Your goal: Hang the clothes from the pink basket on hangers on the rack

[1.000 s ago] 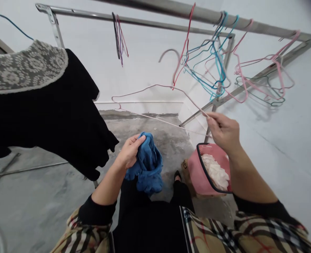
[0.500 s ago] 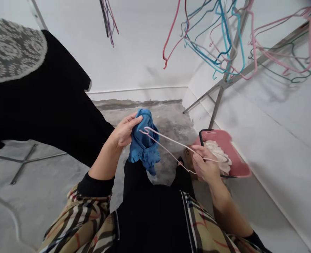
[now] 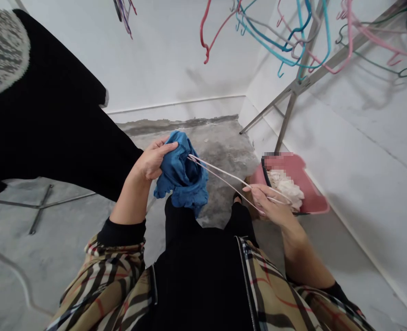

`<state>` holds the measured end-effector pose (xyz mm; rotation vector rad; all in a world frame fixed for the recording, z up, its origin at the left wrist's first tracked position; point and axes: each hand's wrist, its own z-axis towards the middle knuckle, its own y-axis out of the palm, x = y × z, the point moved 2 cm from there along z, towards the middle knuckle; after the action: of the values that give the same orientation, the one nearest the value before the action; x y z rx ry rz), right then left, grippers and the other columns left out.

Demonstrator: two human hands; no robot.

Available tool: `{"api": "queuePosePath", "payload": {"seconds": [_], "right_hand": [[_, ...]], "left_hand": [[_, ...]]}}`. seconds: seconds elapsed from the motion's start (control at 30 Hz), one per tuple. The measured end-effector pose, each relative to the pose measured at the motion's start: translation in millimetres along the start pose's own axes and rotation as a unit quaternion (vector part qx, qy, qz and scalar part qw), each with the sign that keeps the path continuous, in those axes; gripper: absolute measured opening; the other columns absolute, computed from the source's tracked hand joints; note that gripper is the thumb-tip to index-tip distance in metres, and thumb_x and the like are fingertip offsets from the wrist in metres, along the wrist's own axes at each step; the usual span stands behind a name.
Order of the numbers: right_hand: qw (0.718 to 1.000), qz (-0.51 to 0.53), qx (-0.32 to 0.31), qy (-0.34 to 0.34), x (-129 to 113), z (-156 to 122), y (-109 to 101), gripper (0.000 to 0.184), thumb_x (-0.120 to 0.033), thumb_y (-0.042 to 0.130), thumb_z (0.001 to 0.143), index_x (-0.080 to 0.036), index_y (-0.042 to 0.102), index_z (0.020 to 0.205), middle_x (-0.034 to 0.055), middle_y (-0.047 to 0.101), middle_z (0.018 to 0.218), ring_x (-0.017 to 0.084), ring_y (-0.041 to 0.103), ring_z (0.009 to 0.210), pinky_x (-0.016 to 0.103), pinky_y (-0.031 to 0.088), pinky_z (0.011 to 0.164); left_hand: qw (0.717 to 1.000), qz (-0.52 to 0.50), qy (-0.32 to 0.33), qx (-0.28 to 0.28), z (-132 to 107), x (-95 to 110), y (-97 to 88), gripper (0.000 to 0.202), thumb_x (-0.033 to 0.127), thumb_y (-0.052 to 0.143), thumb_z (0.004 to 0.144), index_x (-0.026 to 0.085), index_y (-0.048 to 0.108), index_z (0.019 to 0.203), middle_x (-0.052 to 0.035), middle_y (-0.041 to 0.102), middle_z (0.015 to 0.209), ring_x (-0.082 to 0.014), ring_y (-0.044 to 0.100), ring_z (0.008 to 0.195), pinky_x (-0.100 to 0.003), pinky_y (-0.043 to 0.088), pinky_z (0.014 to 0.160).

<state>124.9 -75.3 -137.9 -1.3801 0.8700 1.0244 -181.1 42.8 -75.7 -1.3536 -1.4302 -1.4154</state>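
A blue garment (image 3: 184, 184) with a ruffled edge hangs from my left hand (image 3: 153, 158), pinched between thumb and fingers at its top left. Its opening faces right; what kind of garment it is I cannot tell. My right hand (image 3: 270, 202) is closed round a pale pink clothes hanger (image 3: 220, 172), gripping it near its wide end. The narrow hook end of the hanger points left and reaches the opening of the blue garment, where its tip is partly hidden by the cloth.
A pink basket (image 3: 315, 197) with whitish cloth (image 3: 288, 188) inside stands right of my right hand. Several coloured hangers (image 3: 279, 50) hang from a metal rack (image 3: 284, 122) at upper right. Black clothing (image 3: 58, 110) hangs at left, above a metal stand foot (image 3: 39, 209).
The hanger's hook end has gone from in front of the blue garment to its opening. The garment has opened wider. My view has tilted down slightly.
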Motion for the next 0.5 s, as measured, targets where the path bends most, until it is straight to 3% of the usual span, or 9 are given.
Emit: {"api": "queuePosePath", "payload": {"seconds": [0.23, 0.33, 0.4, 0.5], "right_hand": [[0.999, 0.003, -0.05, 0.002, 2, 9, 26, 0.038, -0.051, 0.048, 0.093, -0.022, 0.072, 0.097, -0.0015, 0.052, 0.061, 0.01, 0.046, 0.056, 0.023, 0.037, 0.054], [0.998, 0.03, -0.05, -0.009, 6, 22, 48, 0.036, -0.051, 0.05, 0.091, -0.021, 0.07, 0.089, -0.001, 0.051, 0.066, 0.01, 0.045, 0.059, 0.022, 0.036, 0.055], [0.993, 0.111, -0.038, 0.014, 11, 34, 65, 0.036, -0.054, 0.055, 0.087, -0.02, 0.064, 0.079, -0.0034, 0.042, 0.059, 0.008, 0.037, 0.052, 0.02, 0.03, 0.047], [0.961, 0.265, 0.01, 0.073, 18, 52, 82, 0.042, -0.059, 0.064, 0.078, -0.021, 0.048, 0.069, -0.0086, 0.027, 0.052, 0.005, 0.022, 0.042, 0.018, 0.019, 0.04]], "left_hand": [[0.996, 0.073, -0.027, -0.048, -4, -4, -3.0, 0.028, 0.029, 0.071, 0.07, 0.016, 0.065, 0.094, -0.0005, 0.068, 0.076, -0.0159, 0.066, 0.066, -0.03, 0.057, 0.065], [0.974, 0.205, 0.028, -0.091, -10, -17, 11.8, 0.024, 0.034, 0.062, 0.079, 0.017, 0.066, 0.095, -0.002, 0.07, 0.082, -0.0175, 0.067, 0.075, -0.032, 0.056, 0.073], [0.917, 0.365, 0.106, -0.122, -20, -31, 31.7, 0.024, 0.034, 0.054, 0.086, 0.018, 0.068, 0.097, -0.0032, 0.07, 0.085, -0.0184, 0.067, 0.08, -0.032, 0.053, 0.078], [0.768, 0.601, 0.175, -0.136, -39, -56, 61.5, 0.039, 0.024, 0.046, 0.089, 0.021, 0.06, 0.125, -0.0065, 0.071, 0.096, -0.0215, 0.067, 0.085, -0.033, 0.052, 0.077]]}}
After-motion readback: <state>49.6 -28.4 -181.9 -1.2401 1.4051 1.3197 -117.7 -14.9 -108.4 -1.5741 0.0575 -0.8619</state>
